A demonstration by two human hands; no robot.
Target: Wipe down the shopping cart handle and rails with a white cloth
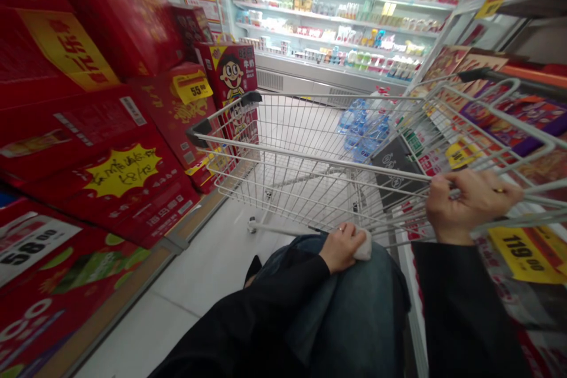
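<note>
Your right hand (pixel 472 207) has its fingers (pixel 460 192) curled tightly around the top bar of the shopping cart (pixel 310 156). Your left hand (pixel 341 248) rests on your jeans (pixel 354 319), fingers closed over a white tissue (pixel 364 250), just below the cart.

Stacked red cartons (pixel 88 130) line the left side of the aisle, one bearing a yellow starburst price card (pixel 123 170), with a cartoon-printed milk carton (pixel 228 74) at their far end. A lit refrigerated display case (pixel 336 29) stands far ahead, packed with bottles and packets. Shrink-wrapped bottled water (pixel 363 130) sits toward the far right. Near right, a yellow 119.00 price tag (pixel 527 254) shows beside colourful boxed goods (pixel 509 118). Pale floor tiles (pixel 177 283) run along the near left.
</note>
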